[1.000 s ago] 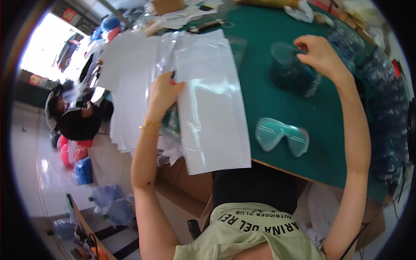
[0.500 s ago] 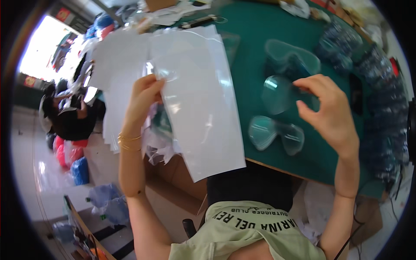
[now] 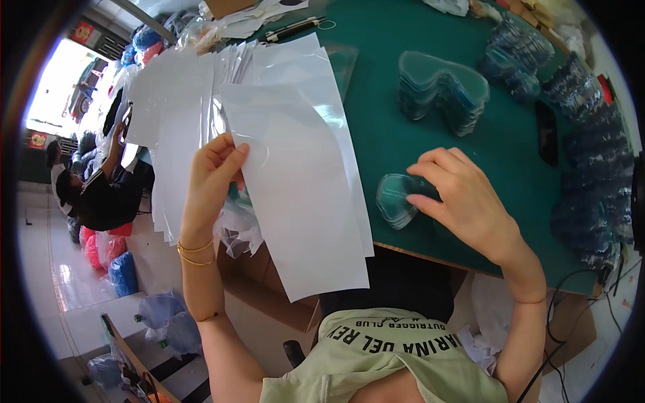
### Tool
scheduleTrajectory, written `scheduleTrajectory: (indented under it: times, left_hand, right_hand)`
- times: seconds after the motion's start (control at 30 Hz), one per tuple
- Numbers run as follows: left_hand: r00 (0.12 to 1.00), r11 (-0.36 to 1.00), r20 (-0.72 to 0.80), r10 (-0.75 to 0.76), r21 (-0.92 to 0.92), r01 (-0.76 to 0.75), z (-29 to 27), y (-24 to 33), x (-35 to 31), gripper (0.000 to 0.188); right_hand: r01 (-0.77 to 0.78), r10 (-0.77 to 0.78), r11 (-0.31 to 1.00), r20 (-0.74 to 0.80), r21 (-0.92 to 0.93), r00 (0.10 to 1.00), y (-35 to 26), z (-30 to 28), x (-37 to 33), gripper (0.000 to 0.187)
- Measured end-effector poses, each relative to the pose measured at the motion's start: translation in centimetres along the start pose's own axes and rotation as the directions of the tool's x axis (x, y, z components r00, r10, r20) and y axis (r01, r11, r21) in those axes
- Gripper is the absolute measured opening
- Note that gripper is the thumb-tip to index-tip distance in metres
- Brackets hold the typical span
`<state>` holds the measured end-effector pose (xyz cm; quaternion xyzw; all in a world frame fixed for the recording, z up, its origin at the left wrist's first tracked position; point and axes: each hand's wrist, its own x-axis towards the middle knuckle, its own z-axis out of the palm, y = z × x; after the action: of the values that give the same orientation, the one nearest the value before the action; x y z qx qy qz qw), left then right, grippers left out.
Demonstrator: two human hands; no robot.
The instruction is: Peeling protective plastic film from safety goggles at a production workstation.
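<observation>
1. Over the near edge of the green table [image 3: 430, 87], the left hand [image 3: 213, 176] pinches the left edge of a clear plastic bag [image 3: 295, 201] between thumb and fingers, holding it up so that its lower end hangs past the table edge.
2. Behind that bag, a fanned pile of the same glossy bags [image 3: 181, 114] spreads across the table's left end, long white-looking rectangles overlapping one another.
3. To the right, the right hand [image 3: 463, 201] is closed loosely on a clear goggle lens [image 3: 398, 198]; its fingertips press the lens's right part, and the lens lies on the table near the front edge, just right of the held bag.
4. Farther back, a neat stack of clear lenses [image 3: 440, 91] stands on the table, well apart from both hands.
5. Along the right rim, rows of bluish lens stacks [image 3: 591, 168] curve down the table's side, with a flat black oblong [image 3: 545, 133] lying beside them.
6. At the far left, a small red square sign [image 3: 85, 31] hangs by the bright doorway, and blue and pink filled sacks [image 3: 107, 258] sit on the floor below another person's dark sleeve [image 3: 111, 195].
</observation>
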<state>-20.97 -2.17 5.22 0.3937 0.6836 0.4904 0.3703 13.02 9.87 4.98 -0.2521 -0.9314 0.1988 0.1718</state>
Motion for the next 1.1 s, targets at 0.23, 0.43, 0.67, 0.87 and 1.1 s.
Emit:
scheduleTrajectory:
  times: [0.23,0.43,0.67,0.87,1.1]
  left_hand:
    - [0.989,0.986,0.05,0.14,0.079,-0.144,3.1,2.9,-4.3,0.01]
    - [0.928,0.853,0.154,0.338,0.367,-0.372,3.6,3.4,-5.2,0.01]
    - [0.895,0.868,0.217,0.39,0.237,-0.436,3.7,2.6,-4.7,0.01]
    - [0.89,0.852,0.173,0.421,0.26,-0.454,4.3,2.1,-4.7,0.013]
    - [0.87,0.833,0.194,0.453,0.256,-0.491,4.7,2.2,-4.5,0.015]
  right_hand:
    - [0.078,-0.056,0.81,-0.055,0.582,0.997,-5.8,1.5,8.4,0.022]
    - [0.001,-0.05,0.758,0.057,0.652,0.997,-6.8,1.4,9.1,0.021]
    - [-0.037,-0.056,0.713,0.11,0.7,0.992,-6.4,0.5,8.7,0.014]
    - [-0.019,-0.07,0.718,0.099,0.696,0.993,-6.1,1.3,8.7,0.018]
    - [-0.053,-0.039,0.685,0.109,0.726,0.993,-5.6,0.7,7.9,0.017]
